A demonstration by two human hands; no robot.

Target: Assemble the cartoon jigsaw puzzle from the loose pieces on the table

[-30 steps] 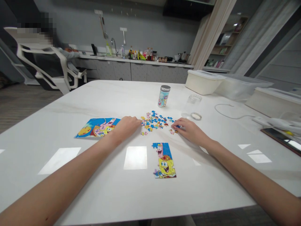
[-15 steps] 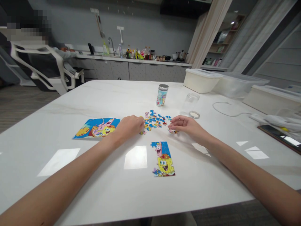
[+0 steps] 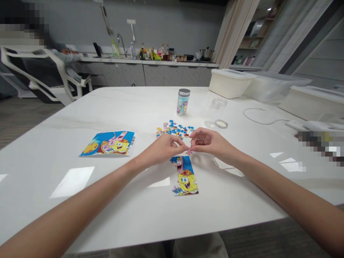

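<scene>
Just beyond the partly joined puzzle (image 3: 186, 179), my two hands meet fingertip to fingertip. A small pink puzzle piece (image 3: 189, 151) is pinched there by my left hand (image 3: 168, 147) and my right hand (image 3: 208, 141), both closed; whether it is one piece or two I cannot make out. Behind them lies a heap of loose puzzle pieces (image 3: 176, 129), partly hidden by my fingers. The joined section shows a yellow character with a pink one above it. Left of my left hand rests the picture sheet (image 3: 110, 144) with the same characters.
Past the heap stands a printed tin (image 3: 183, 103) with a metal lid. A clear jar (image 3: 216, 109) and a round lid (image 3: 221, 124) are to its right. Storage boxes (image 3: 231, 84) and a white cable (image 3: 255, 120) occupy the right side. Someone sits in a chair (image 3: 37, 77) at far left.
My left hand has come right and nearer, off the heap. My right hand has moved slightly left, and their fingertips now meet at a pink piece. The view has shifted a little.
</scene>
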